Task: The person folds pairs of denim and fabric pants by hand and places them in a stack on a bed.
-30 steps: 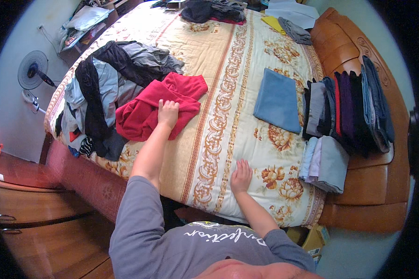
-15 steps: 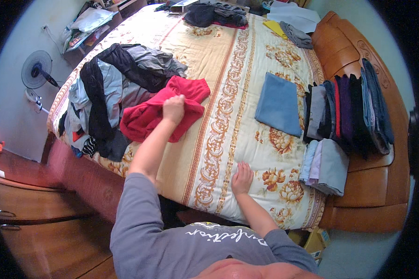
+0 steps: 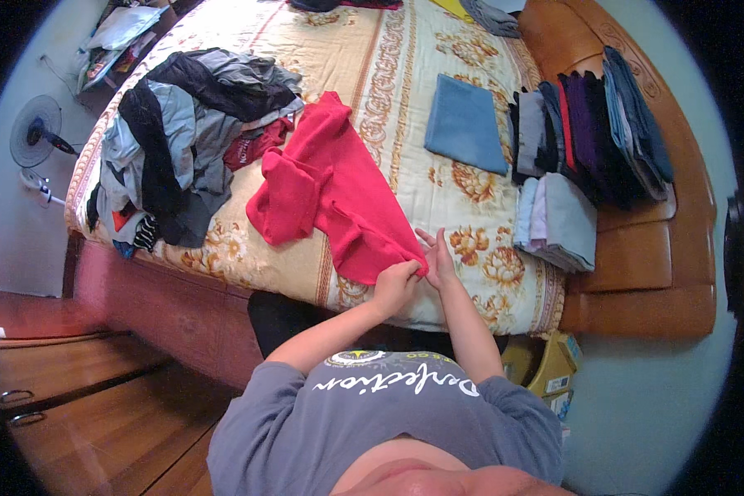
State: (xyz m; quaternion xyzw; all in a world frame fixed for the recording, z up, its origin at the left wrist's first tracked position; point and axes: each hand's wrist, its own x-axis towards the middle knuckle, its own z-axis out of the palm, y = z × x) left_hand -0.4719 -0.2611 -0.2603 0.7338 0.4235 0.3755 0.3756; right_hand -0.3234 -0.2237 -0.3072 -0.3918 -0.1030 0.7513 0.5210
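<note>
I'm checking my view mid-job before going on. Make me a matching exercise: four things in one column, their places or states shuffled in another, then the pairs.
Things
1. Red garment
2. Blue cloth
3. Heap of clothes
4. Fan

Places and states
A. Jumbled on the left part of the bed
B. Off the bed, at the far left of the view
C. One end pinched by the left hand
D. Folded flat, left of the row of folded clothes

Right pairs
1-C, 2-D, 3-A, 4-B
</note>
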